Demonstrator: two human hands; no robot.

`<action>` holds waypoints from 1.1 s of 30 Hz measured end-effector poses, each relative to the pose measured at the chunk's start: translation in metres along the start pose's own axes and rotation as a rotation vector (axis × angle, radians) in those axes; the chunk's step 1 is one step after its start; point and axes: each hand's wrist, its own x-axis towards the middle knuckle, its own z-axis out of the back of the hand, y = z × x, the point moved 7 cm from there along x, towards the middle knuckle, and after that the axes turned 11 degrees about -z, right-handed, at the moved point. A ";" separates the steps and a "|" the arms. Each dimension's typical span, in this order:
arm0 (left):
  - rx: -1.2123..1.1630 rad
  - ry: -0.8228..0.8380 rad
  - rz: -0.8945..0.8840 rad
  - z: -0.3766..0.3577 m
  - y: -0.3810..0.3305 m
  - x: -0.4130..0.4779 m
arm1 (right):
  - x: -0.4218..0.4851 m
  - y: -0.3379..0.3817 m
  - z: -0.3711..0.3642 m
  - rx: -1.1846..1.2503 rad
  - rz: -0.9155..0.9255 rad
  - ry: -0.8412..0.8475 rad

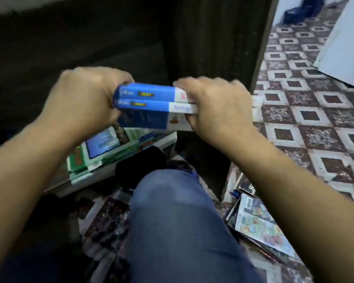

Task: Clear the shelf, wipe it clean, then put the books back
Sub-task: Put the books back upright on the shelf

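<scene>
Two blue and white books [151, 103] lie stacked with their spines facing me, held in the air in front of a dark wooden shelf unit [213, 37]. My left hand [84, 101] grips their left end, fingers curled round it. My right hand [215, 105] grips their right end, thumb below and fingers on top. Under the held books a stack of green and white books [102, 152] lies on the low shelf board [86, 180]. The shelf's inside is dark and shows little.
My knee in blue jeans [176, 221] is in the foreground. Loose magazines and books [260, 223] lie on the patterned tile floor [315, 123] at the right. A black round object [141, 166] sits by the green stack. A white door or panel [347, 43] stands far right.
</scene>
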 end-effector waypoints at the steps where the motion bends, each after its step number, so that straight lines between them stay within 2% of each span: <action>1: 0.053 -0.017 0.056 0.003 0.028 -0.009 | 0.016 0.022 -0.002 0.019 0.040 -0.017; 4: 0.075 -0.030 0.267 0.004 0.101 -0.048 | 0.054 0.085 -0.025 0.035 0.153 -0.022; 7: 0.156 -0.130 0.351 -0.004 0.125 -0.098 | 0.068 0.138 -0.075 0.050 0.241 0.025; 9: 0.147 -0.079 0.416 -0.031 0.133 -0.130 | 0.059 0.159 -0.117 0.050 0.291 0.086; 13: -0.011 0.241 0.509 -0.121 0.135 -0.185 | 0.006 0.163 -0.207 -0.089 0.312 0.578; 15: -0.116 0.279 0.535 -0.149 0.128 -0.204 | -0.005 0.164 -0.227 -0.102 0.314 0.702; 19: -0.303 0.145 0.587 -0.168 0.146 -0.207 | 0.014 0.158 -0.243 -0.061 0.234 0.728; 23: -0.549 0.192 0.677 -0.185 0.147 -0.205 | 0.016 0.152 -0.262 -0.109 0.223 0.791; 27: -0.535 0.246 0.778 -0.183 0.147 -0.207 | 0.020 0.152 -0.268 -0.110 0.213 0.779; 31: -0.519 0.164 0.864 -0.183 0.140 -0.212 | 0.013 0.160 -0.271 -0.037 0.194 0.843; 33: -0.520 0.142 0.883 -0.183 0.137 -0.212 | 0.006 0.171 -0.271 0.016 0.240 0.878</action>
